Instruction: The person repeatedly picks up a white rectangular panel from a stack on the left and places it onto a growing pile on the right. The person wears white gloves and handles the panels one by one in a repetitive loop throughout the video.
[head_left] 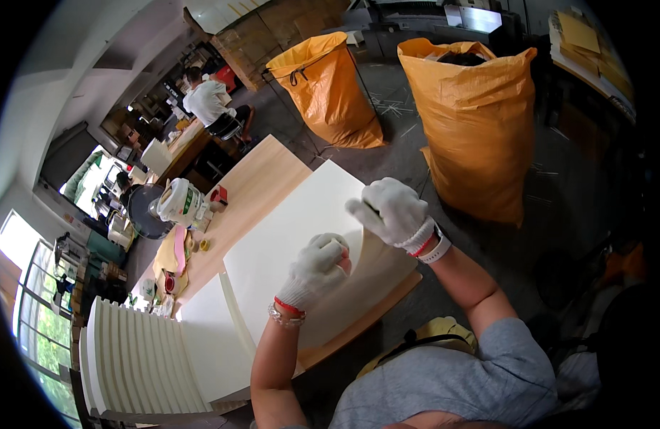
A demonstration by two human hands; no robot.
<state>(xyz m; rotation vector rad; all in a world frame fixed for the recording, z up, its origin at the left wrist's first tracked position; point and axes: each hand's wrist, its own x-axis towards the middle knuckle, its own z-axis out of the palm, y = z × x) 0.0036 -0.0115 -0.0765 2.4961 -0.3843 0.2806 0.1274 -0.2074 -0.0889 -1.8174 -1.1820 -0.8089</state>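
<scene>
1. My left hand (317,269) was gloved and curled into a loose fist, forearm rising from below.
2. My right hand (392,211) was gloved, raised higher, fingers (363,211) bent leftward, wrist banded.

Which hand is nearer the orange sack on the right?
Right. The right hand is raised just left of the big orange sack, over the white panel's far edge. The left hand is lower and farther left, over the panel.

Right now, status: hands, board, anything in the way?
Left hand fisted on white board. Right hand raised at board's far edge, grip unclear. Nothing lying on the board.
</scene>
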